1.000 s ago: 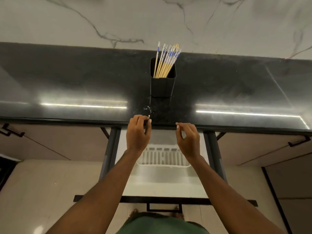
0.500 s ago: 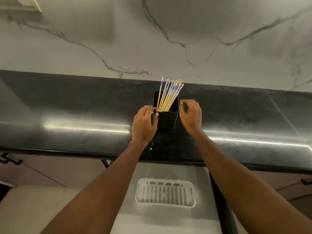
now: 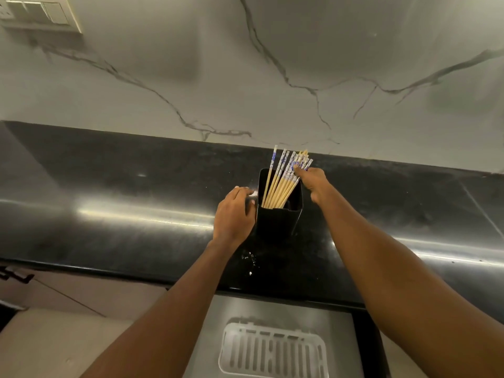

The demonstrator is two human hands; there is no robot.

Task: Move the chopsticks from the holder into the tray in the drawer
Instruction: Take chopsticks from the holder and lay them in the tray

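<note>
Fingers (image 3: 299,172) of the right hand (image 3: 313,181) are curled around the patterned upper ends of the chopsticks (image 3: 281,184), pinching most of the bundle; one stick at the left stands a little apart and looks to be outside the grip. Whether every other stick is caught, the view does not show.

Nearest, under the counter's front edge, the drawer (image 3: 341,336) is pulled out, and the white slotted tray (image 3: 229,347) lies in it, with nothing in it that can be seen. Both forearms pass over it.

Farther in, near the middle of the counter (image 3: 109,214), the left hand (image 3: 234,214) is wrapped against the left wall of the black holder (image 3: 278,222), fingers closed on it, steadying it. The chopsticks are not yet out: their lower ends sit inside the holder and they lean toward its back right corner, close to the counter's back edge.

To do this step well, I would keep the left hand pressing the holder down, so it does not lift or tip with the pull. The right hand should gather in the stray stick, tighten, and draw along the lean of the sticks rather than sideways against the rim. Once the tips clear the rim, the bundle should be turned level before it goes down to the tray, or loose sticks may slide out.
</note>
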